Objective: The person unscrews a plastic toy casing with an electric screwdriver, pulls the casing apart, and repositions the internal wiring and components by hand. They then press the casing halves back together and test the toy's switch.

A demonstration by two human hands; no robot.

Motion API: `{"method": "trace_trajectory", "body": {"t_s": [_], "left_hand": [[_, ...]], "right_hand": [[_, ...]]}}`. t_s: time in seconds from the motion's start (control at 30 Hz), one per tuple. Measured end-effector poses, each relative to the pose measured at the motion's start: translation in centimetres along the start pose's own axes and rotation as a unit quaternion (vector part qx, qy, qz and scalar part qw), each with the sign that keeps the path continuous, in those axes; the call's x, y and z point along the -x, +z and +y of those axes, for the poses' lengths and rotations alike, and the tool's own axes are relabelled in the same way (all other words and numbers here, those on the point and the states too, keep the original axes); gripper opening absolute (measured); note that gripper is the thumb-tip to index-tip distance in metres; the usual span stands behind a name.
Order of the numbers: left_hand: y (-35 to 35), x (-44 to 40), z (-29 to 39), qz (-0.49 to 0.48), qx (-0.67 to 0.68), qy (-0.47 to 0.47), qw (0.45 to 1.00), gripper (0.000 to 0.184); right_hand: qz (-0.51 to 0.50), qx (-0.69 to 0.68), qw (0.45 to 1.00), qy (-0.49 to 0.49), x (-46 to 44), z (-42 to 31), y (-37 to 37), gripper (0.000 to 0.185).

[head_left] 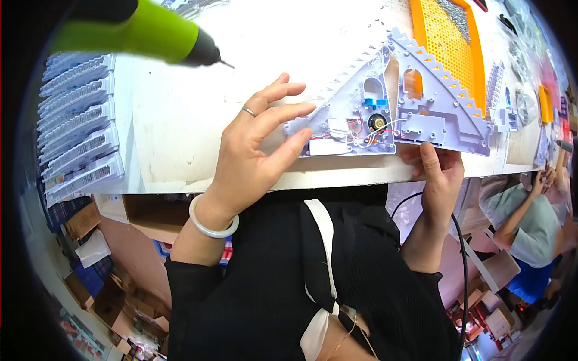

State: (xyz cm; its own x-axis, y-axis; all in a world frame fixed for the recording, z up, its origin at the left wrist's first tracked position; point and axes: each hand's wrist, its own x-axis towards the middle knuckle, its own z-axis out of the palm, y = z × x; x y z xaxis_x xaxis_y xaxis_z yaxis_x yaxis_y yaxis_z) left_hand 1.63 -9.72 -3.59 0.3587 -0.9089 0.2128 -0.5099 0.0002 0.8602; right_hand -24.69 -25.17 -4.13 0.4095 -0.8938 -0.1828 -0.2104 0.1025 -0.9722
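Two pale lavender triangular plastic housing halves lie side by side at the table's front edge, their inner sides up. In the left housing half sit a round black speaker, a white rectangular block, blue parts and thin red and white wires. Some wires cross to the right housing half, which has an arched opening. My left hand has its fingers apart, thumb and fingertips at the left half's pointed corner. My right hand grips the right half's front edge, thumb on top, the other fingers partly hidden underneath.
A green electric screwdriver hangs at upper left, its bit above the table. Stacked plastic housings stand at far left. An orange tray holding small metal screws lies behind the right half. Another person sits at right.
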Motion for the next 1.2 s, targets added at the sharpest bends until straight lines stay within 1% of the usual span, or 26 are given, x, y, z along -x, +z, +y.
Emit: {"method": "trace_trajectory", "body": {"t_s": [0.2, 0.3, 0.5, 0.7, 0.8, 0.9, 1.0, 1.1, 1.2], "left_hand": [[0.7, -0.9, 0.7, -0.008, 0.016, 0.013, 1.0, 0.035], [1.2, -1.2, 0.5, -0.009, -0.021, 0.034, 0.999, 0.037], [1.2, -1.2, 0.7, -0.014, 0.011, 0.003, 1.0, 0.037], [1.3, -1.2, 0.7, -0.016, -0.015, 0.029, 0.999, 0.034], [1.2, -1.3, 0.7, -0.021, -0.019, 0.023, 0.999, 0.034], [1.2, -1.7, 1.1, -0.009, 0.016, 0.007, 1.0, 0.029], [1.4, -2.1, 1.0, -0.006, 0.0, 0.029, 1.0, 0.024], [1.9, -2.3, 1.0, -0.016, -0.019, 0.022, 0.999, 0.02], [1.9, -2.1, 0.9, -0.02, -0.028, 0.006, 0.999, 0.021]], "right_hand": [[-0.009, -0.009, 1.0, 0.004, 0.1, 0.2, -0.2, 0.03], [-0.004, -0.006, 1.0, 0.007, 0.1, 0.1, -0.2, 0.03], [-0.004, -0.004, 1.0, 0.005, 0.1, 0.0, -0.1, 0.032], [0.001, 0.0, 1.0, 0.001, 0.1, 0.0, 0.1, 0.032], [0.003, 0.016, 1.0, 0.0, 0.2, -0.1, 0.2, 0.033], [0.001, 0.009, 1.0, 0.005, 0.1, 0.0, 0.1, 0.032], [0.001, 0.0, 1.0, 0.006, 0.0, -0.2, 0.2, 0.031], [0.002, 0.004, 1.0, 0.005, 0.0, -0.1, 0.1, 0.03], [0.006, 0.008, 1.0, 0.009, 0.1, -0.3, 0.3, 0.031]]}}
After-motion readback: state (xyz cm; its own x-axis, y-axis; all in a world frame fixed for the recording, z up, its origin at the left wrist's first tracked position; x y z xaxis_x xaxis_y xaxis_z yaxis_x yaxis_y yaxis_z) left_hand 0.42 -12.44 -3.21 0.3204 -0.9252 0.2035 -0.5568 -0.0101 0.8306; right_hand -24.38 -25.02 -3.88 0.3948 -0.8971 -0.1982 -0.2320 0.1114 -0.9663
